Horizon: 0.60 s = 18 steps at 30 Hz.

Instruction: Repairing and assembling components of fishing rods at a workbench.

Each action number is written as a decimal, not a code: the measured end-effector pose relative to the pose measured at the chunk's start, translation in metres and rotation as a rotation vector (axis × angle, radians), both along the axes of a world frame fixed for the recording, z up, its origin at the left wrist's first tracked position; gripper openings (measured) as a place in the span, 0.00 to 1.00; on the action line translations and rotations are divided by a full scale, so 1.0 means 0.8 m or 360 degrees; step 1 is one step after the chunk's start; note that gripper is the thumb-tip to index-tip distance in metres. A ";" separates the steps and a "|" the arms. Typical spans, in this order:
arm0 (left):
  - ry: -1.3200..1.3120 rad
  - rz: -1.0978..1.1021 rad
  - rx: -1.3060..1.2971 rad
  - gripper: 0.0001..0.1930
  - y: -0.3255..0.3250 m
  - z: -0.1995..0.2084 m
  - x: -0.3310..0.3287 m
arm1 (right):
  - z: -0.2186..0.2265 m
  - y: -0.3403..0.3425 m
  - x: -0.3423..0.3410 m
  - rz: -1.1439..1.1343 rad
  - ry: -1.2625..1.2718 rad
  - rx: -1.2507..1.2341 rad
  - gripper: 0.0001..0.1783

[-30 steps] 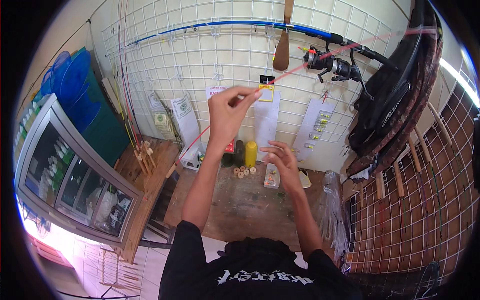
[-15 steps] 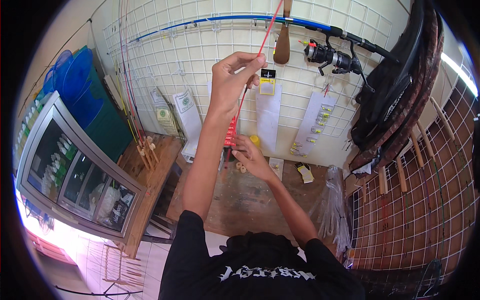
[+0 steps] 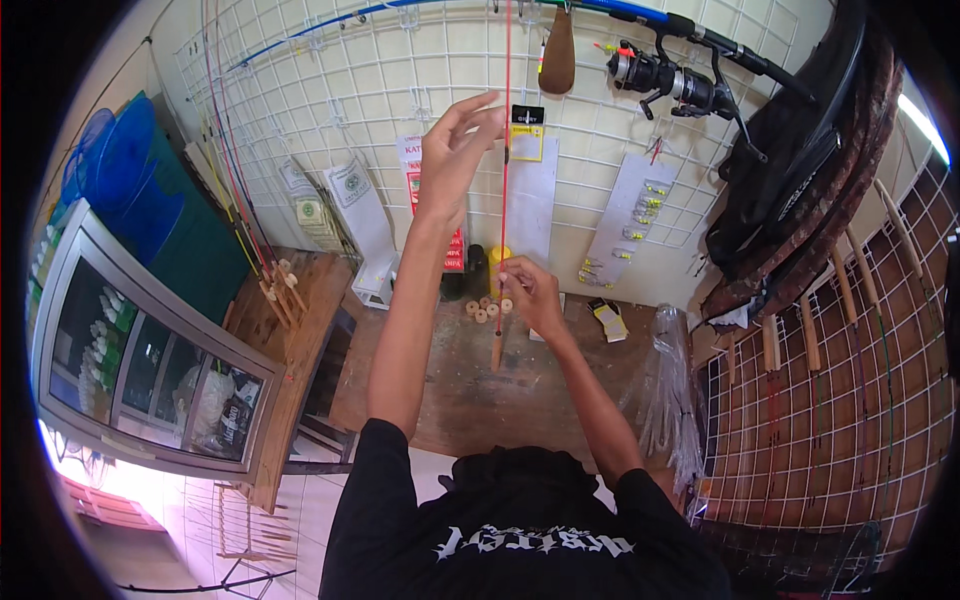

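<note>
A thin red fishing rod (image 3: 505, 208) stands nearly upright in front of me, its wooden grip (image 3: 496, 354) at the lower end over the workbench. My right hand (image 3: 530, 290) pinches the rod a little above that grip. Higher up, my left hand (image 3: 460, 155) is beside the shaft with its fingers parted. Its fingertips are at the rod; whether they touch it I cannot tell. Several small round cork rings (image 3: 481, 314) sit on the bench behind the rod, close to a yellow container (image 3: 499, 258).
A wire grid (image 3: 350, 90) on the wall carries a blue rod with a black reel (image 3: 665, 80), a brown wooden paddle-shaped piece (image 3: 557, 55) and cards of small lures (image 3: 640, 215). Left stands a glass cabinet (image 3: 150, 340). Rod bags (image 3: 790, 170) hang right, above clear plastic sleeves (image 3: 662, 400).
The red rod has swung from a slant to nearly upright. My left hand has loosened its pinch on it. My right hand has moved right and closed on the shaft.
</note>
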<state>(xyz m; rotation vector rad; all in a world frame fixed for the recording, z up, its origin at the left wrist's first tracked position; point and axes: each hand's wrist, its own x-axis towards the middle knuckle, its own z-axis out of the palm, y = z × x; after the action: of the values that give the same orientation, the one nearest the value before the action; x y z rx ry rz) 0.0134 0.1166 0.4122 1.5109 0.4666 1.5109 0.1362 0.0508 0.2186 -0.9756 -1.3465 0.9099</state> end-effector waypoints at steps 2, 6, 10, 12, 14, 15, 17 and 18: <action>0.0081 0.0102 0.0055 0.24 0.002 -0.023 -0.004 | 0.003 0.004 0.003 -0.0080 -0.0096 0.0091 0.08; 0.0299 0.0133 -0.0070 0.28 -0.002 -0.087 -0.007 | 0.006 0.013 0.018 -0.0148 -0.0019 -0.0019 0.07; 0.0457 -0.0081 -0.0277 0.25 -0.019 -0.183 -0.028 | 0.004 0.022 0.015 -0.0080 0.0050 -0.0052 0.07; 0.0505 -0.0117 -0.0421 0.23 -0.029 -0.227 -0.038 | 0.001 0.024 0.015 -0.0064 0.0076 -0.0065 0.07; 0.0545 -0.0162 -0.0554 0.20 -0.041 -0.262 -0.041 | -0.002 0.026 0.018 -0.0103 0.0060 -0.0020 0.07; 0.0480 -0.0069 -0.0590 0.18 -0.048 -0.278 -0.041 | -0.002 0.026 0.018 -0.0107 0.0064 -0.0025 0.07; 0.0323 0.0015 -0.0637 0.16 -0.060 -0.295 -0.037 | -0.004 0.028 0.019 -0.0088 0.0091 -0.0064 0.08; 0.0326 0.0014 -0.0640 0.16 -0.065 -0.302 -0.039 | -0.005 0.028 0.020 -0.0089 0.0095 -0.0068 0.08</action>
<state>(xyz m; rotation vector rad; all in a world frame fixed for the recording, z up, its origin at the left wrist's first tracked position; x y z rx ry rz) -0.0176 0.0650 0.1707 1.3458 0.8444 1.1843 0.1519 0.0733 0.2149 -1.0063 -1.2485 0.9216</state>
